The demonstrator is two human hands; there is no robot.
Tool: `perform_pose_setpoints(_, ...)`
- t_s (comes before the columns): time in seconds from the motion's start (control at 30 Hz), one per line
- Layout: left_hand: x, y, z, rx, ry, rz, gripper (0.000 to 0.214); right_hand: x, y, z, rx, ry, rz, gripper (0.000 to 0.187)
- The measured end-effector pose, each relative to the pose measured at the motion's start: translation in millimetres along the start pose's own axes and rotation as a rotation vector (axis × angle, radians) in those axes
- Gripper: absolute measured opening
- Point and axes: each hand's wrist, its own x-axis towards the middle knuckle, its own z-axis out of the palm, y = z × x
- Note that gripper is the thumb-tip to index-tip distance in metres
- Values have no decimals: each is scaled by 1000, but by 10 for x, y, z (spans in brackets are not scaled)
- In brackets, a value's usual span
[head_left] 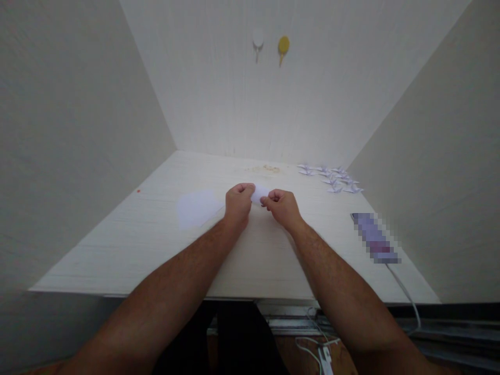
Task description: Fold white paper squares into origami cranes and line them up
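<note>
A small piece of pale lilac paper is held between both hands just above the middle of the white table. My left hand grips its left side with curled fingers. My right hand pinches its right edge. A loose stack of pale paper sheets lies flat on the table just left of my left hand.
Several small folded lilac paper cranes lie in a cluster at the back right of the table. A phone lies near the right edge with a white cable running off the front. Two wall hooks hang above. Walls close in left and right.
</note>
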Motion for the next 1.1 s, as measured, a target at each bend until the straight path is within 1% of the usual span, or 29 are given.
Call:
perform_pose_setpoints(0.17, -2, -22, 4, 7, -5, 4, 18, 0, 13, -18, -40, -48, 56, 21)
perform_pose_setpoints(0.33, 8, -47, 6, -25, 7, -18, 19, -5, -10, -38, -119, -112, 25, 24)
perform_pose_setpoints(0.4, 8, -37, 10, -30, 16, -29, 18, -6, -32, -43, -186, -107, -4, 26)
perform_pose_setpoints(0.5, 1, -11, 12, -31, 24, -40, 18, -9, -53, -48, -248, -65, -45, 27)
perform_pose_setpoints(0.6, -7, 13, -1, -32, 24, -49, 17, -10, -33, -54, -168, -95, -19, 28)
perform_pose_setpoints(0.67, -10, 25, -13, -15, 34, -55, 16, -5, -3, -60, -61, -132, 9, 25)
perform_pose_setpoints(0.73, -12, 29, -22, 7, 43, -51, 16, 3, 20, -66, 53, -136, 32, 21)
perform_pose_setpoints(0.8, -15, 24, -24, 22, 41, -42, 16, 7, 20, -69, 129, -108, 61, 21)
perform_pose_setpoints(0.9, -24, 3, -21, 31, 1, -25, 15, 3, -10, -63, 180, -60, 100, 25)
perform_pose_setpoints(1.0, -36, -12, -19, 70, -62, 19, 16, -1, -27, -52, 203, 6, 91, 28)
perform_pose_setpoints(1.1, -47, -7, -23, 154, -81, 68, 17, 9, -11, -57, 183, 90, 55, 29)
